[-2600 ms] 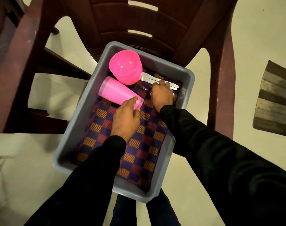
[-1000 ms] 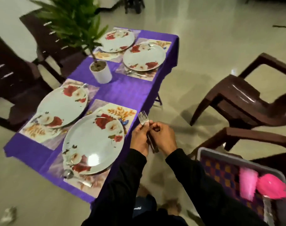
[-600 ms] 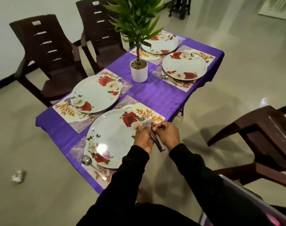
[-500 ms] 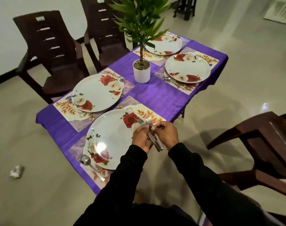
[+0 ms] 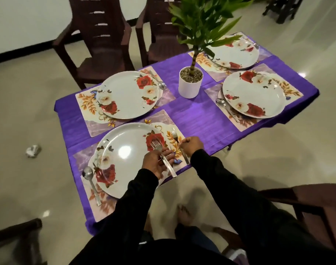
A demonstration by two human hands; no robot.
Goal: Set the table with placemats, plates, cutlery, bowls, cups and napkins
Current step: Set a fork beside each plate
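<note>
Gripping forks (image 5: pixel 162 156): left hand (image 5: pixel 156 163) fingers curled round handles, tines above nearest plate (image 5: pixel 125 157) | right hand (image 5: pixel 191 145) fingers pinching single fork (image 5: pixel 179 145) laid on placemat (image 5: pixel 174 142), right of plate

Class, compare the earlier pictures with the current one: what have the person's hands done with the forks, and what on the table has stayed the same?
Earlier both hands held the forks bunched together at the table edge. Now they have parted: the right hand sets one fork down on the near placemat, beside the plate; the left hand keeps the remaining forks. The four plates, spoons and potted plant stayed put.
</note>
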